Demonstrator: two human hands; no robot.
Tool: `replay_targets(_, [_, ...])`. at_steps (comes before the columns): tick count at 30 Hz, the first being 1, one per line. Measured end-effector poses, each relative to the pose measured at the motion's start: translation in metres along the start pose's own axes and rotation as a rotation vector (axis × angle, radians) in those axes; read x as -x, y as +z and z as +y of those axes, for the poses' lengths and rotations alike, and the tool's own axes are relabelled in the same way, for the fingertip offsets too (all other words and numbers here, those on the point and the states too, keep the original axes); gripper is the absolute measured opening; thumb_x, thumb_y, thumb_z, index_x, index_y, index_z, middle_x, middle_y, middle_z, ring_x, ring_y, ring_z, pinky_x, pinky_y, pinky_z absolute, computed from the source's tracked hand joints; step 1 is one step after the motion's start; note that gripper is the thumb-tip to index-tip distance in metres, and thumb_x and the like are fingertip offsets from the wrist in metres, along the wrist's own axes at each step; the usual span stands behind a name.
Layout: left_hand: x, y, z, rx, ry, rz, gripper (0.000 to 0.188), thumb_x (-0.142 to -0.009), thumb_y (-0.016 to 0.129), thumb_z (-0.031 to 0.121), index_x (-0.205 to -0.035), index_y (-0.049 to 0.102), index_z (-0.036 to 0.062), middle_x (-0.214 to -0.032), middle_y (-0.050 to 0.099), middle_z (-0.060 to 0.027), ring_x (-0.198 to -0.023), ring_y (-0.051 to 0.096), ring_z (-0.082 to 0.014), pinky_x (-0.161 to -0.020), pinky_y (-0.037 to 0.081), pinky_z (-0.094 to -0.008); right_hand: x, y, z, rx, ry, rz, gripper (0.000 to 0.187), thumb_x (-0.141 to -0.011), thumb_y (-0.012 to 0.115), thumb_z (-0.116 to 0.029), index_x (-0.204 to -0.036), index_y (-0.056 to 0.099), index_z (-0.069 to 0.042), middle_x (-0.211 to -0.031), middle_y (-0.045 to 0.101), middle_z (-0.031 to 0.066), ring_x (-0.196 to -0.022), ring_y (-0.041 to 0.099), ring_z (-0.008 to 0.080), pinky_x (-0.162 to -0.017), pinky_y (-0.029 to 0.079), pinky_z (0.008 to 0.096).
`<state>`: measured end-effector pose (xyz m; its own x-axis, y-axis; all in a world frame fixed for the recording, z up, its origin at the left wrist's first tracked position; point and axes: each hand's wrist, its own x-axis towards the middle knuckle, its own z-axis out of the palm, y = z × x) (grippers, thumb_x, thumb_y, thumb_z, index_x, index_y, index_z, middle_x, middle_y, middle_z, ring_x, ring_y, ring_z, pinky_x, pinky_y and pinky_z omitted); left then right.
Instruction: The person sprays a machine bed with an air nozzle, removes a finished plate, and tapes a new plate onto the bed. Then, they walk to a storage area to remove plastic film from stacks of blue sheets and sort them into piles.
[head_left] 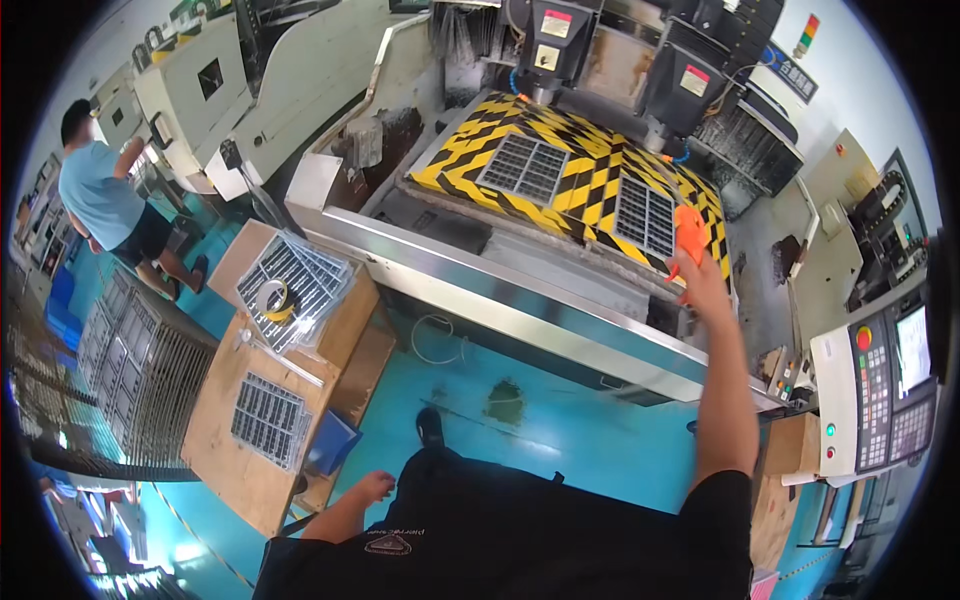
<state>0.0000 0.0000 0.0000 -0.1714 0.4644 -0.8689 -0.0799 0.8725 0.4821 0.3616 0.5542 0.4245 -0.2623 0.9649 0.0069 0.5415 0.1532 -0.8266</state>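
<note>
My right arm stretches out over the machine bed, and my right hand [697, 277] is closed around a bright orange object [690, 232] whose kind I cannot make out. The orange object is at the right edge of a slotted grey panel [645, 216] lying on the yellow-and-black striped plate [585, 170]. A second slotted panel [525, 168] lies farther left on that plate. Low beside my body, my left hand [376, 487] has its fingers loosely curled in, with nothing visible in them. It is nearest the wooden bench.
The wooden bench [215, 435] at left carries slotted panels [270, 418] and a tape roll [273, 298]. Stacked grey panels [135, 360] stand beyond it. Two spindle heads [550, 45] hang above the bed. A control panel [875, 390] is at right. Another person [110, 195] stands far left.
</note>
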Motion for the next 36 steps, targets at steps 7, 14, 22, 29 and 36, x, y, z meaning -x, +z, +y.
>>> replay_targets(7, [-0.048,-0.121,0.034,-0.064,-0.125,-0.023,0.024,-0.088,0.06,0.022,-0.105,0.068,0.0072,-0.083,0.064,-0.0051,-0.068,0.059,-0.0185,-0.054,0.047,-0.033,-0.068,0.132,-0.178,1.008,-0.334,-0.508,0.043,-0.092,0.061,-0.041,-0.103,0.064,0.0,-0.093,0.067,0.0207,-0.083,0.064,0.0391,-0.079,0.049,0.0469])
replay_targets(14, [-0.098,-0.163,0.09,0.058,-0.004,-0.054,0.025,-0.093,0.06,0.027,-0.114,0.063,0.0139,-0.098,0.067,-0.0035,-0.082,0.065,-0.019,-0.067,0.053,-0.0355,-0.121,0.196,-0.229,1.341,-0.084,-0.596,0.036,-0.086,0.06,-0.036,-0.096,0.072,-0.004,-0.089,0.072,0.0153,-0.083,0.069,0.0322,-0.074,0.053,0.0434])
replay_targets(22, [-0.116,-0.183,0.09,-0.028,-0.149,-0.192,0.027,-0.091,0.059,0.026,-0.114,0.064,0.0129,-0.095,0.066,-0.0037,-0.079,0.063,-0.0172,-0.063,0.052,-0.0336,-0.123,0.127,-0.189,1.456,0.099,-0.6,0.041,-0.087,0.063,-0.041,-0.098,0.07,-0.002,-0.094,0.071,0.02,-0.089,0.069,0.0378,-0.078,0.053,0.0476])
replay_targets(29, [-0.14,-0.189,0.126,-0.134,-0.143,-0.265,0.024,-0.095,0.054,0.025,-0.114,0.063,0.0149,-0.094,0.066,-0.0019,-0.077,0.063,-0.0167,-0.065,0.051,-0.0337,-0.095,0.047,-0.113,1.37,0.398,-0.457,0.039,-0.089,0.063,-0.037,-0.098,0.072,0.0,-0.099,0.072,0.0195,-0.089,0.069,0.0371,-0.08,0.054,0.0459])
replay_targets(36, [-0.143,-0.159,0.203,-0.22,-0.083,-0.215,0.025,-0.096,0.053,0.024,-0.117,0.062,0.0129,-0.096,0.066,-0.0039,-0.075,0.062,-0.0169,-0.065,0.052,-0.0344,-0.054,-0.044,0.036,1.068,0.562,-0.195,0.042,-0.088,0.061,-0.037,-0.096,0.069,0.003,-0.095,0.07,0.0249,-0.089,0.068,0.0407,-0.078,0.052,0.0487])
